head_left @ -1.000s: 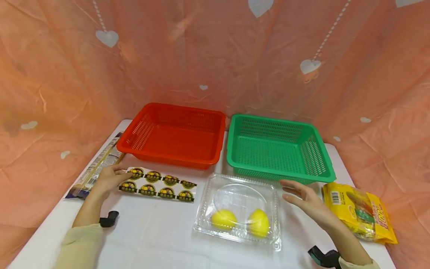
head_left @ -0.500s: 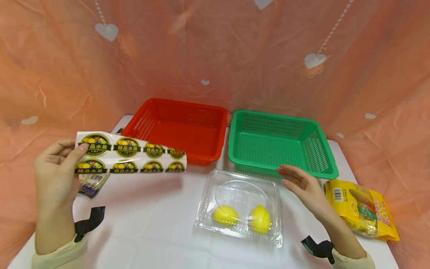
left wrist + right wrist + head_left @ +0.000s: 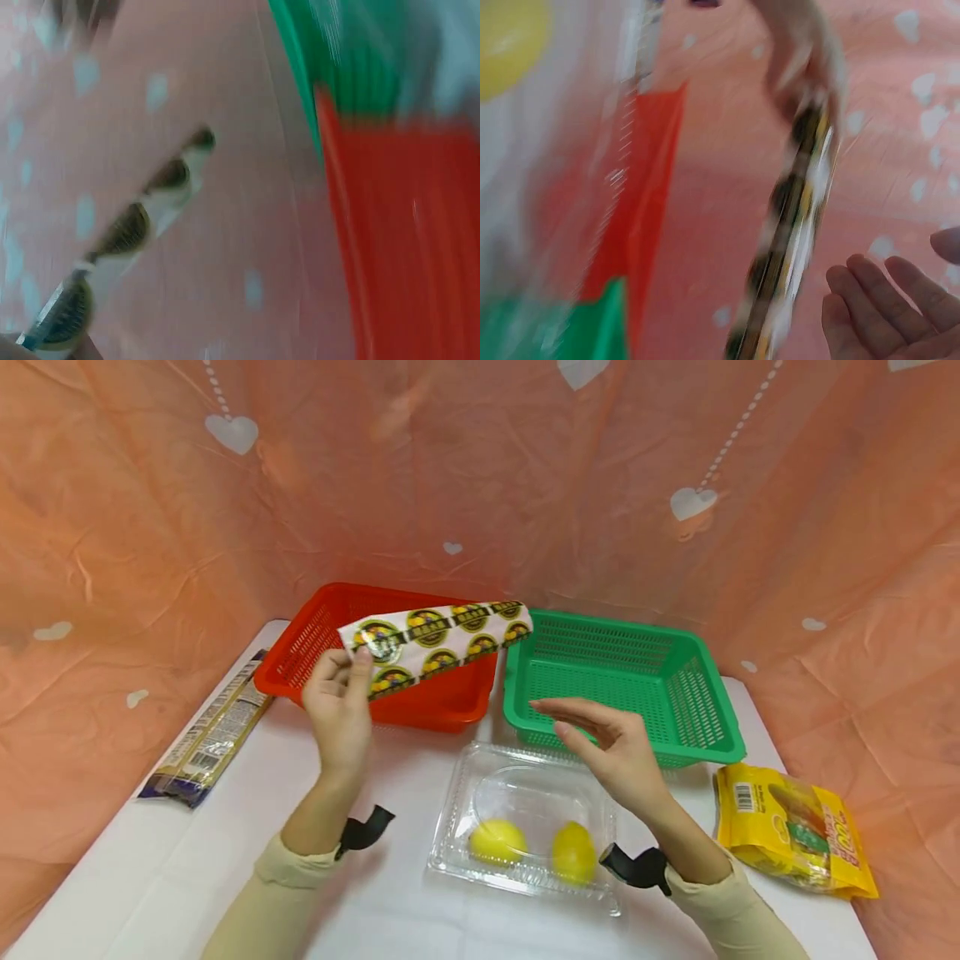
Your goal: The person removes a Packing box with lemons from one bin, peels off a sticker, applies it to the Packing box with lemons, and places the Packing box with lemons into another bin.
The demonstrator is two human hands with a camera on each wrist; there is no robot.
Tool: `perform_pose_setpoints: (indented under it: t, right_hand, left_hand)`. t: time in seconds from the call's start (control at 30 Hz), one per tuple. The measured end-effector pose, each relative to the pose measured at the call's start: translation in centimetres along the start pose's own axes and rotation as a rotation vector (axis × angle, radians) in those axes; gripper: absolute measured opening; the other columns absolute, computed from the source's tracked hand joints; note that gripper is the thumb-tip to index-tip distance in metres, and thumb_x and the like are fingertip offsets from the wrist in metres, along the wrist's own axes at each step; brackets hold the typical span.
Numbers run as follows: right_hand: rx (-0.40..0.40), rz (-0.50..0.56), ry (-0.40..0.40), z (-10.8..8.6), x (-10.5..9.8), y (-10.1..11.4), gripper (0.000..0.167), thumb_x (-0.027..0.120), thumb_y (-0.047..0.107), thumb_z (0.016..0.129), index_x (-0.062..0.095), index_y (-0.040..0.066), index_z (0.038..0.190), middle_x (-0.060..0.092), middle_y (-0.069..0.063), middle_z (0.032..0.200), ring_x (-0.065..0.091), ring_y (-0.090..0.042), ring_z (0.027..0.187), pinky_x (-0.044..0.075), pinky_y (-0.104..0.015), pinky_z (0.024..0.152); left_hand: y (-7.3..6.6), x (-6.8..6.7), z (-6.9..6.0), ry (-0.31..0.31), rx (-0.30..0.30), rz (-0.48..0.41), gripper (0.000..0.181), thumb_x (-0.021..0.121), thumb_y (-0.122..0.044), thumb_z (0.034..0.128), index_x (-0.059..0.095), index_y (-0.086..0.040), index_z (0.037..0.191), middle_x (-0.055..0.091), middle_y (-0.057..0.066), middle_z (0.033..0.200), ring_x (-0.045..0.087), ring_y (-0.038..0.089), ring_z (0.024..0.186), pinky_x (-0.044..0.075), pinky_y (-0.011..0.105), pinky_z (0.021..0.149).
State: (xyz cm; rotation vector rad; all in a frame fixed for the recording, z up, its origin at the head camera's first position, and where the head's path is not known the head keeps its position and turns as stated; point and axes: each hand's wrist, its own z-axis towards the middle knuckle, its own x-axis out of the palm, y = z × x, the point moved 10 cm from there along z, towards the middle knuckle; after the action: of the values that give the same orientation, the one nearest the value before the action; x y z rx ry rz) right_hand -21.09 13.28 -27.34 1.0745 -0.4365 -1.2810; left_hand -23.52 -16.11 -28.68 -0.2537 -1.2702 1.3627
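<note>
Sticker sheet (image 3: 444, 647) in left hand (image 3: 340, 714), 2 lemons (image 3: 498, 842)

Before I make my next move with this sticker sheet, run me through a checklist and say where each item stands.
1. Sticker sheet in hand: ok, the left hand pinches it at one end.
2. Right hand free: ok, it holds nothing.
3. Sticker sheet lying on the white tabletop: not ok, it is held up in the air.
4. Lemons inside the clear plastic clamshell: ok, two show through it.
5. Clear plastic clamshell latched: cannot tell.
</note>
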Motion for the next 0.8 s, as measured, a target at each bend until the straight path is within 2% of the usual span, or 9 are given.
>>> perform_pose_setpoints:
  t: [0.13, 0.2, 0.27, 0.3, 0.37, 0.47, 0.57, 0.73, 0.8]
  right_hand:
    - [-0.128, 0.034, 0.063, 1.6, 2.7, 2.6, 0.033, 0.064, -0.01, 0.091, 0.065, -0.008, 0.124, 0.066, -0.018, 0.126, 0.061, -0.027, 0.12, 0.049, -0.039, 0.101]
    - [-0.223, -0.023, 0.07, 2.0, 3.7, 3.9, 0.038, 0.067, -0.013, 0.087, 0.065, -0.008, 0.124, 0.064, -0.019, 0.128, 0.059, -0.029, 0.123, 0.048, -0.04, 0.102]
    - [-0.317, -0.121, 0.046, 2.3, 4.4, 4.9, 0.041, 0.07, -0.014, 0.083, 0.064, -0.009, 0.124, 0.062, -0.02, 0.131, 0.057, -0.03, 0.126, 0.047, -0.04, 0.103]
    - [-0.35, -0.179, 0.025, 2.4, 4.5, 5.2, 0.043, 0.071, -0.014, 0.082, 0.064, -0.009, 0.124, 0.061, -0.02, 0.133, 0.056, -0.03, 0.127, 0.047, -0.038, 0.103]
    - [-0.387, -0.28, -0.017, 2.5, 4.6, 5.4, 0.043, 0.073, -0.013, 0.081, 0.065, -0.009, 0.123, 0.059, -0.02, 0.135, 0.055, -0.03, 0.128, 0.047, -0.035, 0.103]
    - [-0.396, -0.369, -0.07, 2.6, 4.5, 5.0, 0.042, 0.074, -0.014, 0.08, 0.065, -0.01, 0.121, 0.059, -0.021, 0.135, 0.056, -0.031, 0.127, 0.049, -0.029, 0.1]
    - [-0.41, -0.427, -0.108, 2.5, 4.2, 4.7, 0.041, 0.076, -0.014, 0.078, 0.067, -0.011, 0.118, 0.061, -0.022, 0.132, 0.058, -0.033, 0.124, 0.049, -0.027, 0.099]
    - [-0.461, -0.453, -0.161, 2.1, 3.6, 4.9, 0.038, 0.078, -0.015, 0.075, 0.07, -0.011, 0.112, 0.064, -0.022, 0.127, 0.062, -0.034, 0.119, 0.049, -0.028, 0.099]
    - [-0.476, -0.44, -0.173, 2.0, 3.3, 5.1, 0.036, 0.078, -0.015, 0.074, 0.071, -0.011, 0.109, 0.065, -0.023, 0.125, 0.062, -0.034, 0.117, 0.05, -0.028, 0.098]
  left_hand:
    - [3.3, 4.5, -2.2, 0.144, -0.149, -0.01, 0.015, 0.058, 0.001, 0.0978, 0.059, -0.006, 0.085, 0.067, 0.001, 0.076, 0.063, 0.009, 0.07, 0.055, 0.021, 0.064]
    - [4.5, 6.2, -3.3, 0.206, -0.217, -0.029, 0.014, 0.058, 0.001, 0.0984, 0.058, -0.005, 0.086, 0.067, 0.001, 0.075, 0.064, 0.009, 0.07, 0.056, 0.021, 0.064]
    - [5.3, 7.4, -4.3, 0.254, -0.268, -0.033, 0.011, 0.058, 0.001, 0.0986, 0.057, -0.003, 0.088, 0.068, 0.0, 0.075, 0.065, 0.009, 0.072, 0.055, 0.021, 0.066]
    - [5.5, 7.8, -4.8, 0.272, -0.288, -0.028, 0.01, 0.058, 0.001, 0.0986, 0.057, -0.002, 0.089, 0.069, -0.001, 0.076, 0.065, 0.008, 0.071, 0.054, 0.019, 0.063]
    - [5.8, 8.5, -5.6, 0.298, -0.322, -0.056, 0.008, 0.057, 0.004, 0.098, 0.058, 0.0, 0.091, 0.071, 0.0, 0.079, 0.067, 0.009, 0.076, 0.055, 0.019, 0.066]
    - [5.9, 9.0, -6.6, 0.315, -0.354, -0.084, 0.004, 0.057, 0.007, 0.0967, 0.058, 0.004, 0.094, 0.072, 0.002, 0.085, 0.068, 0.01, 0.082, 0.056, 0.02, 0.072]
    - [6.0, 9.4, -7.2, 0.334, -0.393, -0.106, 0.004, 0.059, 0.009, 0.0953, 0.059, 0.007, 0.098, 0.072, 0.005, 0.088, 0.066, 0.01, 0.078, 0.055, 0.018, 0.07]
    - [5.9, 9.7, -7.8, 0.365, -0.425, -0.138, 0.009, 0.057, 0.009, 0.0954, 0.059, 0.006, 0.103, 0.071, 0.003, 0.085, 0.06, 0.008, 0.072, 0.05, 0.014, 0.063]
    - [5.6, 9.8, -7.9, 0.37, -0.427, -0.178, 0.011, 0.055, 0.012, 0.0951, 0.058, 0.004, 0.103, 0.07, 0.003, 0.085, 0.063, 0.009, 0.077, 0.054, 0.017, 0.07]
